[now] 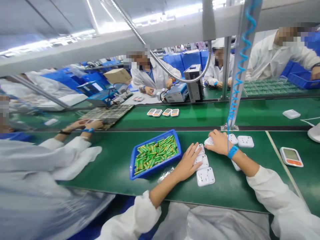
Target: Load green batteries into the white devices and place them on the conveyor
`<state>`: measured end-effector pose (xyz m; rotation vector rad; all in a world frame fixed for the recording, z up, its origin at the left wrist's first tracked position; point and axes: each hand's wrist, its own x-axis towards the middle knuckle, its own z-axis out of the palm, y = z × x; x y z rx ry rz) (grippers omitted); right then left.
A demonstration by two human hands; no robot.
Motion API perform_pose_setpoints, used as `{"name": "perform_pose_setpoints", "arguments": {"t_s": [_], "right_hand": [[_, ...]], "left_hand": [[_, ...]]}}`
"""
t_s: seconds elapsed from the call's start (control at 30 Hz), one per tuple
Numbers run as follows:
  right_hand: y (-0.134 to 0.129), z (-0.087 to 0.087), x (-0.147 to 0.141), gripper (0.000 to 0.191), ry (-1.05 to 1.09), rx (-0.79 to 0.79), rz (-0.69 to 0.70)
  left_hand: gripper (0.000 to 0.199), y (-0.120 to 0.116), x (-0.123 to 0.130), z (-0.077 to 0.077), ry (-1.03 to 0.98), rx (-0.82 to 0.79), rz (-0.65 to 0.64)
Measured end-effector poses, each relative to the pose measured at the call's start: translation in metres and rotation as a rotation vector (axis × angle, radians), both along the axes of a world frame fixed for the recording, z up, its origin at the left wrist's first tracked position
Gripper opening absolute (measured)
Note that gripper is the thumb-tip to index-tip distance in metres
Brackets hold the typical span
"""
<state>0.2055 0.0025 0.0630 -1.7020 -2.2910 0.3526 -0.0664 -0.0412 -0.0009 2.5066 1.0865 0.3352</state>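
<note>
My left hand (188, 164) is open, its fingers spread over a column of white plastic device housings lying back side up. Its fingertips touch the upper housing (200, 149) and the middle one (203, 162); the lowest housing (206, 176) lies free in front of them. Farther right, my right hand (220, 142) curls its fingers round another white housing (209, 141) on the green bench. Two more housings, one of them this one (245, 141), sit beyond that wrist, and one is partly hidden under the forearm. A blue wrist strap (232, 152) with a coiled cord circles my right wrist.
Left of my hands stands a blue bin (132, 166) full of green batteries (156, 153), with a clear plastic bag (165, 174) beside it. A finished-looking device with screen (291, 157) lies right. Behind runs a green conveyor (200, 115); a metal post (240, 66) rises there. Co-workers sit around.
</note>
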Motion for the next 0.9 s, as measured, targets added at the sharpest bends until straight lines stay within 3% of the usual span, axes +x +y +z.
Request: {"name": "perform_pose_setpoints", "arguments": {"t_s": [0.1,0.27,0.37,0.43,0.53,0.63,0.77,0.9], "right_hand": [[-0.003,-0.015,-0.011,0.057,-0.144,0.009,-0.11],[-0.004,-0.02,-0.005,0.056,-0.241,0.063,-0.178],[-0.003,-0.015,-0.003,0.047,-0.138,0.157,-0.135],[-0.003,-0.004,-0.012,0.042,0.026,0.213,-0.016],[-0.006,0.021,-0.053,0.035,0.27,0.174,0.235],[-0.004,0.037,-0.122,0.03,0.321,0.056,0.433],[0.012,0.034,-0.209,0.029,0.112,-0.023,0.533],[0.034,0.027,-0.246,0.024,-0.177,-0.109,0.575]], "left_hand": [[0.077,-0.006,0.005,-0.004,0.019,0.027,0.032],[0.08,-0.005,0.019,-0.001,0.033,0.08,0.04],[0.082,-0.002,0.03,-0.002,0.024,0.124,0.063],[0.082,-0.001,0.037,-0.004,0.003,0.154,0.075],[0.076,0.001,0.045,-0.012,-0.056,0.191,0.066],[0.066,0.003,0.051,-0.023,-0.155,0.201,0.047],[0.075,0.004,0.059,-0.038,-0.234,0.126,0.115],[0.069,0.006,0.068,-0.043,-0.28,0.097,0.164]]}}
